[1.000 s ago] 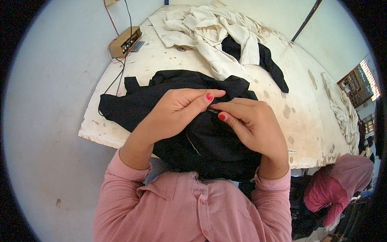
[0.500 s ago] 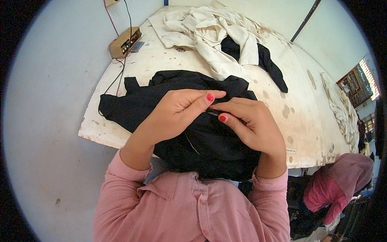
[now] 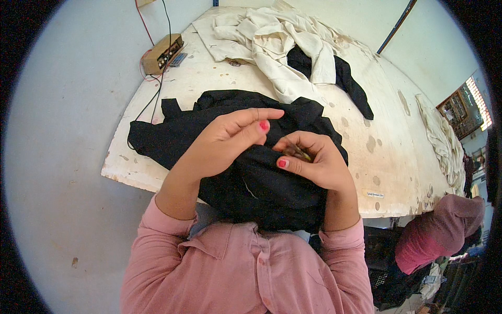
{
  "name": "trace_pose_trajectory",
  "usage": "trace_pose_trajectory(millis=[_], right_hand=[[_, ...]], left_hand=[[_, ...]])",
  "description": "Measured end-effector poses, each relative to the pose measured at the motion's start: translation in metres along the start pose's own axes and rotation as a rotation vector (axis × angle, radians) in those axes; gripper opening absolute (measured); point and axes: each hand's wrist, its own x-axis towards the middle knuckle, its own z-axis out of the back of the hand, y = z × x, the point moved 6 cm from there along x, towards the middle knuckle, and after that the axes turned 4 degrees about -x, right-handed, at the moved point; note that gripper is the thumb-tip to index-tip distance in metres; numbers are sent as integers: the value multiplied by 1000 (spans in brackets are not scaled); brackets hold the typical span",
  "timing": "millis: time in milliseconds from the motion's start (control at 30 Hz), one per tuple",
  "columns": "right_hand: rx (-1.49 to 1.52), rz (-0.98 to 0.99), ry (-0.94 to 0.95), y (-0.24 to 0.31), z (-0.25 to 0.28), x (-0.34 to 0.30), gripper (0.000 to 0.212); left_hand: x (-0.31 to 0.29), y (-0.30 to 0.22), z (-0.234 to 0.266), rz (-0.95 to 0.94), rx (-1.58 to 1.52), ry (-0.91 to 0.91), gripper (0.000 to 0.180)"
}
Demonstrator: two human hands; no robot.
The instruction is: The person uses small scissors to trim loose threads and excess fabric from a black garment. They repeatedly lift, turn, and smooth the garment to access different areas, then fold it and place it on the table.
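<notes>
A black garment (image 3: 261, 178) lies bunched over the near edge of the table and hangs toward my lap. My left hand (image 3: 225, 136) grips a fold of it, thumb bent in and index finger stretched out to the right. Its other fingers are mostly hidden by the cloth. Just to the right, my right hand (image 3: 319, 162) is curled around a small yellowish metal tool (image 3: 297, 152), its exact kind partly covered by the fingers. A thin pale thread (image 3: 247, 187) shows on the black cloth below the hands.
Cream cloth pieces (image 3: 272, 52) lie heaped at the far side, with a black piece (image 3: 353, 86) among them. At the far left, a brown box with knobs (image 3: 163, 54) has cables. More cream cloth (image 3: 439, 141) lies right. Another person (image 3: 434, 233) is at lower right.
My right hand has drawn down and slightly away from the left, and the metal tool in it now shows. My left hand has shifted slightly left. The person at right has moved.
</notes>
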Motion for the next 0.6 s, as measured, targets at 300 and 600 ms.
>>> trace_pose_trajectory(millis=[300,600], right_hand=[[-347,25,-117,6,17,-8,29],[-830,53,-485,-29,54,-42,32]], left_hand=[[2,-12,18,-184,277,-120,36],[-9,-47,60,-556,928,-461,8]])
